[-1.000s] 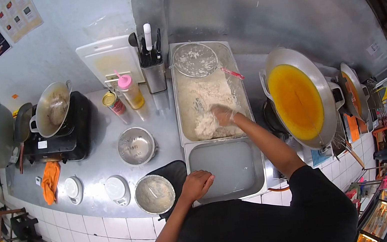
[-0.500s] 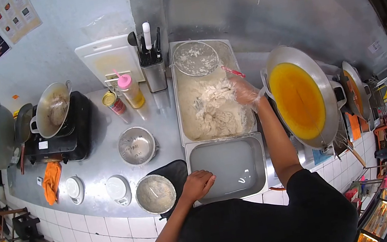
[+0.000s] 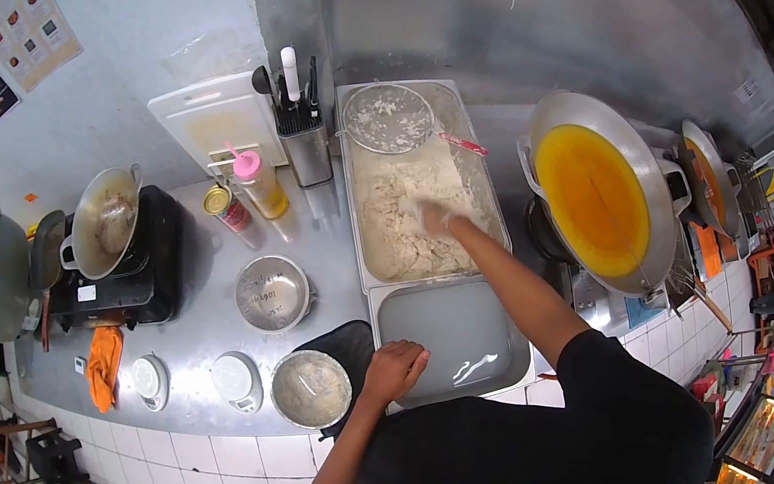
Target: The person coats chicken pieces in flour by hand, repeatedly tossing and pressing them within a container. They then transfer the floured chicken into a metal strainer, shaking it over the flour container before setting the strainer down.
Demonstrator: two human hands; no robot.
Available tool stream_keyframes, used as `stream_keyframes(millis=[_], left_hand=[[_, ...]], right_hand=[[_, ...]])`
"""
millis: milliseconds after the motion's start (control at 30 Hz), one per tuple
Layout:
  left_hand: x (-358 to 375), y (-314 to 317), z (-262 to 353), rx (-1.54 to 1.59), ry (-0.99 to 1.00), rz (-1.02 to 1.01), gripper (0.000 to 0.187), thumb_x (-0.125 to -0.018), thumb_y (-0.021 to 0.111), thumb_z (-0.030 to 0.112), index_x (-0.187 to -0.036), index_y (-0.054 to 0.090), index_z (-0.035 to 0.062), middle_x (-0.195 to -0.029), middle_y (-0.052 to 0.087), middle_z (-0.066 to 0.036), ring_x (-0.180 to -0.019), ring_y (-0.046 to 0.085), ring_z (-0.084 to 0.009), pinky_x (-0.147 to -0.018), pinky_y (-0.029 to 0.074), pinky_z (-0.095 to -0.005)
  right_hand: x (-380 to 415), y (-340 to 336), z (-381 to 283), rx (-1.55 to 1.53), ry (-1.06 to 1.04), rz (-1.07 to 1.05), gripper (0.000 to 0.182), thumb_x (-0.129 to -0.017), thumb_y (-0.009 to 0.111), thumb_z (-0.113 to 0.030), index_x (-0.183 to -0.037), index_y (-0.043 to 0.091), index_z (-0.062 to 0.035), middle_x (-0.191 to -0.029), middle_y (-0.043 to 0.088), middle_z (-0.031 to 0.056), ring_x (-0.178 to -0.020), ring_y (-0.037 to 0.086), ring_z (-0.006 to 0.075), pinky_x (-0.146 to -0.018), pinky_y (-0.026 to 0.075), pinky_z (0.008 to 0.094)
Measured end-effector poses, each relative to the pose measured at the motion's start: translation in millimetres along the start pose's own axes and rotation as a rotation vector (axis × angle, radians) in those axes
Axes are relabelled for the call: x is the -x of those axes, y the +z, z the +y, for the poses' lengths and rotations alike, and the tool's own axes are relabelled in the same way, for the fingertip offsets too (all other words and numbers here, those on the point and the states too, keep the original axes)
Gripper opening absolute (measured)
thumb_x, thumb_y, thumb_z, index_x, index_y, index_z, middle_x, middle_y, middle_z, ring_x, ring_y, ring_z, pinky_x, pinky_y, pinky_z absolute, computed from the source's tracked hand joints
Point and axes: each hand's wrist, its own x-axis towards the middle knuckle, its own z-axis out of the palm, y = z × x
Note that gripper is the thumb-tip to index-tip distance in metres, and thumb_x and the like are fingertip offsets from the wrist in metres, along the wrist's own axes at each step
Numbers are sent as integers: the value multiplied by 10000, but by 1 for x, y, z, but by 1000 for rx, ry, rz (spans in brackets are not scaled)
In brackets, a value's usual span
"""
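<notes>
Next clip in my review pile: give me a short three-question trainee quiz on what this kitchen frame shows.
1. True or false: the right hand is in the tray of floury mix.
2. Where does the left hand rest? A) on the wok of oil B) on the near edge of the tray of pale liquid C) on the orange cloth
3. Fill in: the round sieve lies at the ___ end of the flour tray.

Key: 1 true; 2 B; 3 far.
</notes>
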Motion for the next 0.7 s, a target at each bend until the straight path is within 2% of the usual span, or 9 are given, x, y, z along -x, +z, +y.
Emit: stream_keyframes(millis=[33,133,200,267,367,467,533,633,700], left_hand=[[0,0,-1,-3,4,13,258,-995,592,245,-858,668,40,-801,672,-124,-779,659,-327,-758,522,-432],[0,2,-2,6,10,37,259,-996,592,247,-859,670,42,-799,671,-123,-774,658,-328,-755,523,-434],[0,2,-2,29,16,22,258,-997,592,247,-859,673,45,-798,670,-123,-773,658,-329,-753,523,-437],[-1,0,-1,1,10,-1,258,-998,591,247,-858,674,46,-800,671,-122,-775,659,-329,-753,523,-438],[1,1,-1,-9,0,1,261,-999,589,248,-856,674,47,-800,671,-122,-778,659,-330,-754,523,-439],[0,2,-3,-9,1,-11,264,-999,590,250,-853,673,46,-801,671,-122,-779,660,-329,-752,524,-439],[2,1,-2,-11,2,-16,265,-998,590,251,-852,673,46,-802,672,-122,-779,661,-328,-752,525,-437],[0,1,-2,-14,11,-8,264,-998,590,251,-852,672,46,-806,676,-119,-781,663,-326,-755,527,-433],[0,2,-2,-16,-1,-15,264,-998,589,250,-852,671,46,-810,678,-117,-785,664,-324,-760,527,-429]], right_hand=[[28,-56,-54,-32,69,-273,468,-861,620,-152,-1294,592,22,-1202,646,236,-1107,625,367,-958,507,415],[54,-100,-83,-245,161,-573,540,-874,616,-212,-1351,560,34,-1371,560,251,-1285,530,363,-1096,416,431],[79,-90,-80,-277,91,-572,530,-872,613,-224,-1336,577,30,-1372,566,256,-1286,540,363,-1106,416,436],[85,-43,-34,-176,-137,-350,464,-859,612,-208,-1267,633,13,-1261,636,256,-1168,621,364,-1032,479,436],[69,-134,-83,108,-168,-596,380,-839,619,-184,-1170,683,-8,-1081,692,245,-1025,669,378,-939,522,464],[63,-190,-109,-4,-11,-368,386,-867,627,-138,-1243,649,-53,-1047,696,235,-1028,665,400,-932,531,432],[45,-184,-87,-164,-216,101,303,-903,630,-157,-1194,681,-94,-1049,701,210,-991,675,398,-909,535,462],[37,-256,-124,54,68,236,307,-906,648,-178,-1193,684,-76,-1069,699,213,-1015,667,398,-902,534,466],[10,-235,-118,-157,-11,263,286,-912,640,-179,-1173,688,-72,-1062,697,216,-999,670,390,-900,533,467]])
